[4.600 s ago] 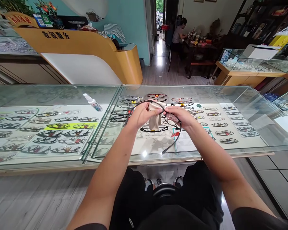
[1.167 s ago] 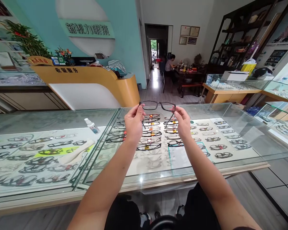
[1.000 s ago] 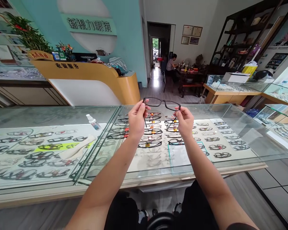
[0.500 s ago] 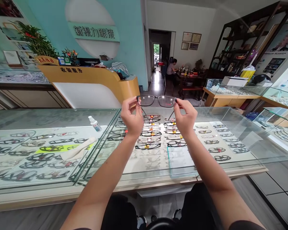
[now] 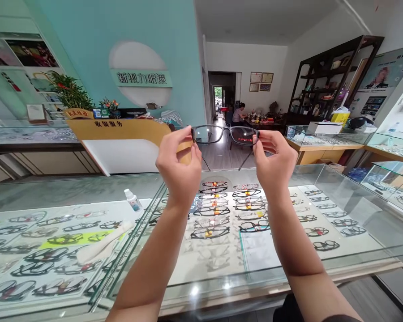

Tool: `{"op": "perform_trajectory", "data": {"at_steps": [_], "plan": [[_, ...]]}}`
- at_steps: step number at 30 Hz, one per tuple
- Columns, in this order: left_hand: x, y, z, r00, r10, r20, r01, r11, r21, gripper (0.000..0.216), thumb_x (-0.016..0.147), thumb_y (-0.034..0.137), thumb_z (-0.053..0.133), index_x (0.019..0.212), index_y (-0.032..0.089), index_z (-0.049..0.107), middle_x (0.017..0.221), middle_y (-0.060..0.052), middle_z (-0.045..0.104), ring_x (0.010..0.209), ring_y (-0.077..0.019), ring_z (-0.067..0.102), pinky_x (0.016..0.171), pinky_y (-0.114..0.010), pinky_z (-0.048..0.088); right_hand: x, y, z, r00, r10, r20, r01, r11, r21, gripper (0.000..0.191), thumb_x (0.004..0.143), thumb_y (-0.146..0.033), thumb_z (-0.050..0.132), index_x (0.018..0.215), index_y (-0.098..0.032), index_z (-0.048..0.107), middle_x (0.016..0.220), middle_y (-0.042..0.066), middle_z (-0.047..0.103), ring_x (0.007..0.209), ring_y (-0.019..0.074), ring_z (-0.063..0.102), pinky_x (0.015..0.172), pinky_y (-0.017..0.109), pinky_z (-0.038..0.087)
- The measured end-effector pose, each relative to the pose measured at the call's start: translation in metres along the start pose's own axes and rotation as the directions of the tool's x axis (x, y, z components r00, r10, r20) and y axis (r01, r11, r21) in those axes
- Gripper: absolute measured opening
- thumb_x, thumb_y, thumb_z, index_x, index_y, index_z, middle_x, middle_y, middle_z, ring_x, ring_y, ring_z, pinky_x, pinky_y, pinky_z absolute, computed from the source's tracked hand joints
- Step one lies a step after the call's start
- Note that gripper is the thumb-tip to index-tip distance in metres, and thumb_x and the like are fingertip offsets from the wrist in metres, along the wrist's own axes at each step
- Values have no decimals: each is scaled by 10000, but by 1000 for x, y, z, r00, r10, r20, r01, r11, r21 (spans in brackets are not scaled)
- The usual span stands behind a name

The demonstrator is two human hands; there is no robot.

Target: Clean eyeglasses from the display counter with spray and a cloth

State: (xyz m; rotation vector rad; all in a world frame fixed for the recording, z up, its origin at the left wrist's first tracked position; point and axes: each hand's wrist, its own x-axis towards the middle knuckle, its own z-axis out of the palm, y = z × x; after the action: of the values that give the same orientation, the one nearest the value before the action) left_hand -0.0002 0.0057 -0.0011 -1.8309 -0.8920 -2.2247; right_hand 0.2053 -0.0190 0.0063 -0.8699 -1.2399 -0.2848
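A pair of dark-framed eyeglasses (image 5: 226,129) is held up in front of me, above the glass display case. My left hand (image 5: 179,163) pinches its left end between thumb and fingers. At the other end, my right hand (image 5: 274,154) grips the frame near the hinge. The lenses are clear and face away from me or toward me; I cannot tell which. Both temples hang open and slant downward between my hands. Red lettering shows through or on the right lens.
Rows of eyeglasses (image 5: 210,232) lie inside the glass case (image 5: 195,273). On the left case top stand a white spray bottle (image 5: 133,200) and a pale cloth (image 5: 102,246). Beyond are a yellow-and-white counter (image 5: 127,154), a seated person (image 5: 238,114) and a dark shelf (image 5: 317,85).
My hands and the eyeglasses have come closer to me, looking larger. The view has tilted upward, so the cases sit lower in the picture.
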Motion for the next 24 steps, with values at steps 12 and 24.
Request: {"op": "perform_trajectory", "data": {"at_steps": [12,24], "plan": [[-9,-14,2,993,-70,97,77,995,-64,474,928,466,858,1332,309,668,1291,-85,702,1218,-273,739,973,-463,713,-4,8,4,987,-9,163,24,996,-90,263,1005,-339,655,1252,-291,733,1154,54,830,1045,258,811,948,477,695],[1,-21,-5,982,-133,130,145,986,-85,497,877,574,881,1276,361,674,1296,-57,713,1241,-284,719,953,-488,705,-7,4,8,973,23,230,-32,999,35,473,1001,-593,716,1391,-328,678,1331,82,779,1260,304,754,1061,544,654]]}}
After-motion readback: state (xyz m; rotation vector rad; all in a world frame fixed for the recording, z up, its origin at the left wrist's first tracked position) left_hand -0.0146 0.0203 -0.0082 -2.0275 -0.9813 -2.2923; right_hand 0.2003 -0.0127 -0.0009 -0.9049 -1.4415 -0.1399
